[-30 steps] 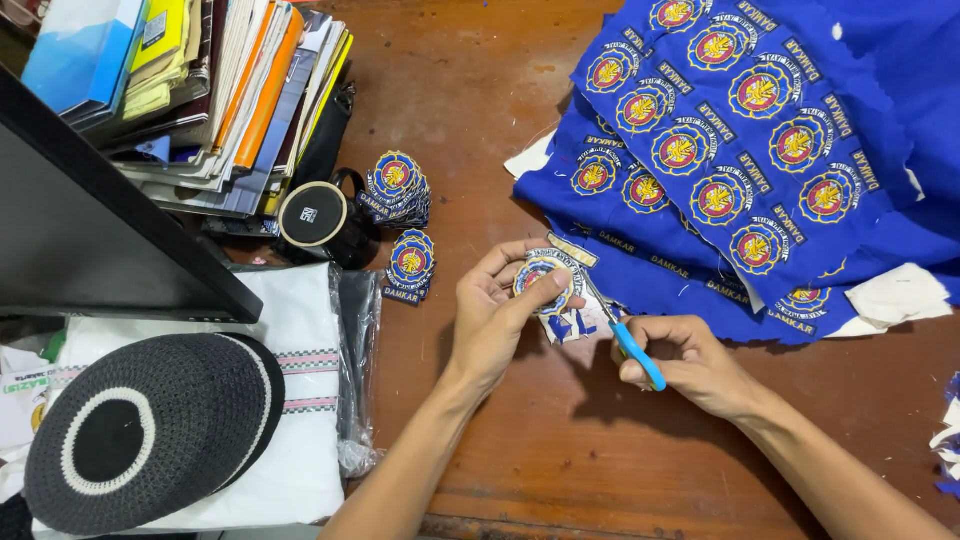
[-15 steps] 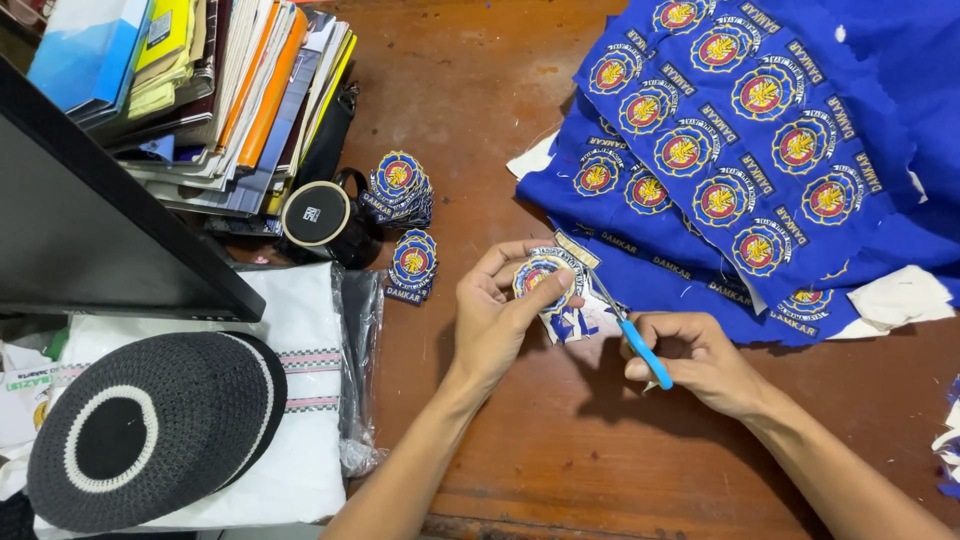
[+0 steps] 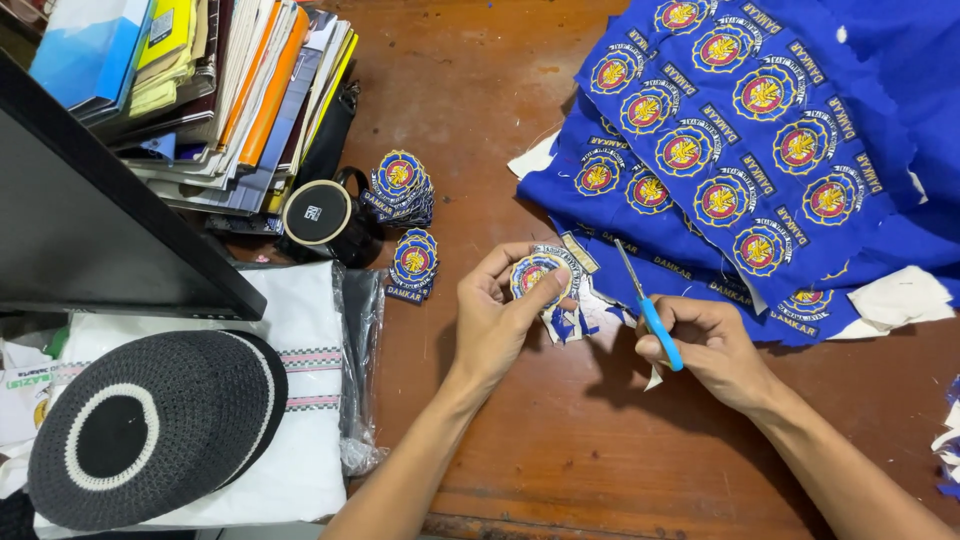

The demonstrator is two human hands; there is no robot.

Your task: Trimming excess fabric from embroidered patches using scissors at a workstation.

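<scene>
Left hand [image 3: 500, 315] pinches, fingers curled, thumb up; right hand [image 3: 705, 345] seems fisted, both forearms angled inward

a single head-worn view looks steeply down from close above a wooden table [image 3: 600, 470]. both forearms enter from the bottom edge, the hands sit near centre, and blue cloth [image 3: 880, 60] fills the upper right.

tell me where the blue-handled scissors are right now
In the head view, the blue-handled scissors sit right of centre in the right hand, blades pointing up-left toward the round patch held by the left hand, just below the blue embroidered cloth.
</scene>
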